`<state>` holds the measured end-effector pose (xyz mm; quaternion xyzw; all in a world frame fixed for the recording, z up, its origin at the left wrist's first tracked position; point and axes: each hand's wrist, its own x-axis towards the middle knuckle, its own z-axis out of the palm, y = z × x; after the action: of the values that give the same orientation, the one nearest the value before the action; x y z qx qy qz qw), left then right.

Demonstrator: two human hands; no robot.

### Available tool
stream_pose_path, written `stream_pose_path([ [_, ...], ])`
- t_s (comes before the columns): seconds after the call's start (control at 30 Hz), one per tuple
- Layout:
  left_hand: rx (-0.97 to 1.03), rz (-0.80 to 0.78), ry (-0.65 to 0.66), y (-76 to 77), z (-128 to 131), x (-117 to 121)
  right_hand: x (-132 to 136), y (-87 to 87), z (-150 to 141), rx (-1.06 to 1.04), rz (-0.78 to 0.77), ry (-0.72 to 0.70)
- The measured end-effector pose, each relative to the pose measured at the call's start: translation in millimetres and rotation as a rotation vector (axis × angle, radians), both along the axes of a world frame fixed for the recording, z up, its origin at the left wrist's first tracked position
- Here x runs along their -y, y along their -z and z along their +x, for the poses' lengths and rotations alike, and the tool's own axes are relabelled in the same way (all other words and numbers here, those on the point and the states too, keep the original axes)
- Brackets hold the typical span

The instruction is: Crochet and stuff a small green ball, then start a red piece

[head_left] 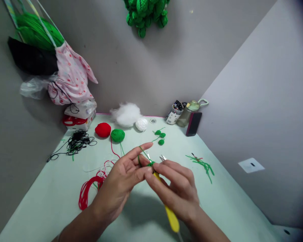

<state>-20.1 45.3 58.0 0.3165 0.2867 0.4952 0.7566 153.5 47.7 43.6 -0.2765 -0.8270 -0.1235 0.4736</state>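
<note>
My left hand (127, 173) pinches a small green crochet piece (150, 164) between thumb and finger, above the table. Green yarn runs over its raised index finger. My right hand (175, 185) is closed around a crochet hook (172, 218) with a yellow handle, its metal tip up at the green piece. The two hands meet at the fingertips. Just behind my right fingers show the points of scissors (163, 157), the rest hidden. Beyond the hands lie a green yarn ball (118, 135) and several small green crocheted pieces (161, 142).
Red yarn ball (102, 129), white stuffing (127, 115) and white yarn ball (141, 124) sit at the back. Black yarn (79, 143) and a red yarn skein (84, 193) lie left; green scraps (204, 165) lie right. A phone (194, 124) leans on a bottle (185, 116) beside a pen cup (174, 115).
</note>
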Motion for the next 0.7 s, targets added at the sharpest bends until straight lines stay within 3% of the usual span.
stream_pose_path([
  [0.1,0.027,-0.03,0.08,0.5,-5,-5,0,-7.0,3,-0.233,-0.254,-0.163],
  [0.27,-0.05,0.064,0.076,1.6,-15,-9,-3,-19.9,5,-0.635,-0.656,-0.386],
  [0.37,-0.084,0.102,0.072,2.6,-14,-7,-8,-19.6,4,-0.751,-0.829,-0.49],
  [0.7,-0.248,0.166,-0.032,3.6,-4,-1,-11,-8.7,-4,-0.748,-0.907,-0.532],
])
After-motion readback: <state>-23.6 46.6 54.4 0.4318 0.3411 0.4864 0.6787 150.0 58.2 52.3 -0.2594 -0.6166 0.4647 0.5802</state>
